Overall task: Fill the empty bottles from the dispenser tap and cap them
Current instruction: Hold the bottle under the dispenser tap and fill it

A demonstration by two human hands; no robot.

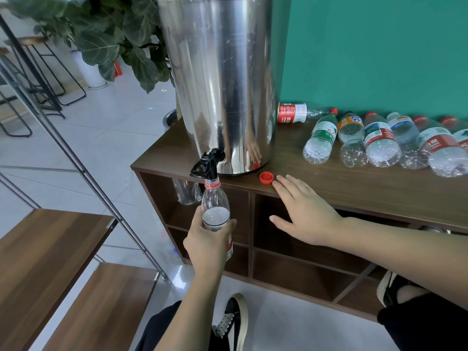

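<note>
A left hand (207, 239) grips a clear, water-filled plastic bottle (216, 214) under the steel dispenser's (217, 79) black tap (206, 164); the right hand (304, 211), fingers straight, rests beside a loose red cap (266, 177).

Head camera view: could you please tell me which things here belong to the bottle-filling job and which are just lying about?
Part of the job:
- bottle, gripped by the left hand under the tap
- steel dispenser
- red cap on the cabinet top, by the open right hand
- bottles lying in a row

Just lying about:
- plant
- stools
- wooden benches
</note>
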